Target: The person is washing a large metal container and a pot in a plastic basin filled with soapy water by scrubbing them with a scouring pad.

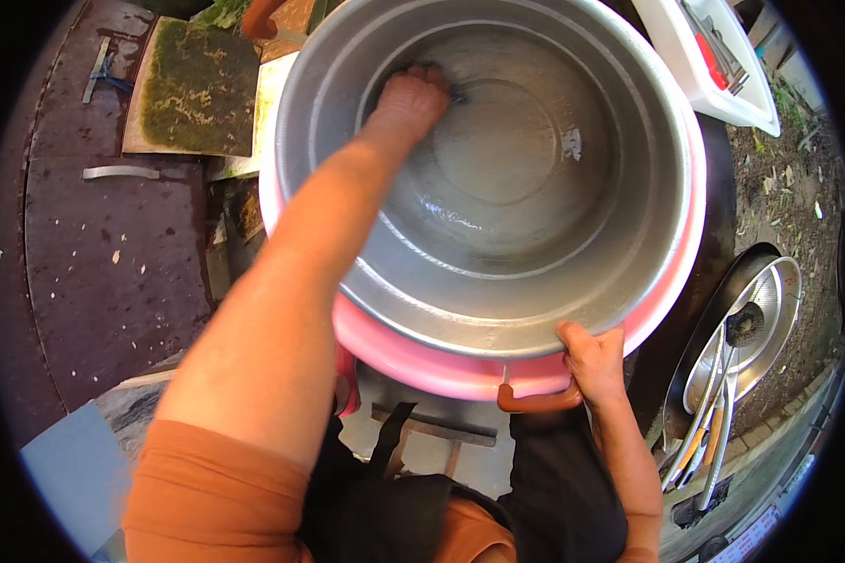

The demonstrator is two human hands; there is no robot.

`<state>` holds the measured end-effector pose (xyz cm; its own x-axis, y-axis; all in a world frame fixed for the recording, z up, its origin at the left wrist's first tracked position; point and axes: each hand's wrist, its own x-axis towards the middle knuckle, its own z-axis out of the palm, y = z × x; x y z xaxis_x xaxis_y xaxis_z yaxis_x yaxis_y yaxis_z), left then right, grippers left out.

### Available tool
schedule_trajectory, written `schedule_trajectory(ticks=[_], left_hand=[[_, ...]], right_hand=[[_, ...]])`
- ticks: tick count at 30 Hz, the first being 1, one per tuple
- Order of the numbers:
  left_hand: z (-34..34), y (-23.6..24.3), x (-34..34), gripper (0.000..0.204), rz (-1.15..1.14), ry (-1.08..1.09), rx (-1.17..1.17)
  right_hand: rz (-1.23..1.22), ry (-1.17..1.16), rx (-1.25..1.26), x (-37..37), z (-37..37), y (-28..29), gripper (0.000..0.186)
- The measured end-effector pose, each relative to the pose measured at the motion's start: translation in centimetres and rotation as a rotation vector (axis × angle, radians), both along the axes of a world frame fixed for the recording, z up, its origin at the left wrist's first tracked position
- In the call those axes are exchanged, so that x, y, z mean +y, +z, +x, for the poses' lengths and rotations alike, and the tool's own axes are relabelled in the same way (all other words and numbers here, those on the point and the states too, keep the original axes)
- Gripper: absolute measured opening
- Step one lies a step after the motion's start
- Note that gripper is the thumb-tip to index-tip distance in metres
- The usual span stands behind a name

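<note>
A large metal pot [498, 281] with a brown-gripped handle [540, 399] sits in a pink plastic tub [441, 366]; its wet bottom shines. My left hand [411, 101] reaches down to the inside bottom at the upper left, fingers curled; something small and dark shows beside the fingertips, too hidden to make out. My right hand [593, 359] grips the pot's rim at the lower right, just above that handle.
A white bin [648, 23] of utensils stands upper right. Pans, a strainer and long-handled utensils [718, 385] lie at right on leaf-strewn ground. A mossy board [192, 84] and dark surface [103, 281] with a metal handle are at left, a blue-grey panel [75, 479] lower left.
</note>
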<state>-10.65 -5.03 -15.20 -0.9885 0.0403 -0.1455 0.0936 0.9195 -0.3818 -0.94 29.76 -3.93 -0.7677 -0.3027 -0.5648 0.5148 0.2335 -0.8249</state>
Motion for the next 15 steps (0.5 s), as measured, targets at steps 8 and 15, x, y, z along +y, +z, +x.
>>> schedule_trajectory(ticks=[8, 15], left_hand=[[10.5, -1.8, 12.1, 0.048, 0.883, 0.086, -0.526], [4.5, 2.1, -0.2, 0.021, -0.063, -0.373, -0.147]], right_hand=[[0.114, 0.019, 0.118, 1.1, -1.1, 0.8, 0.012], [0.088, 0.0, 0.244, 0.8, -1.2, 1.7, 0.023]])
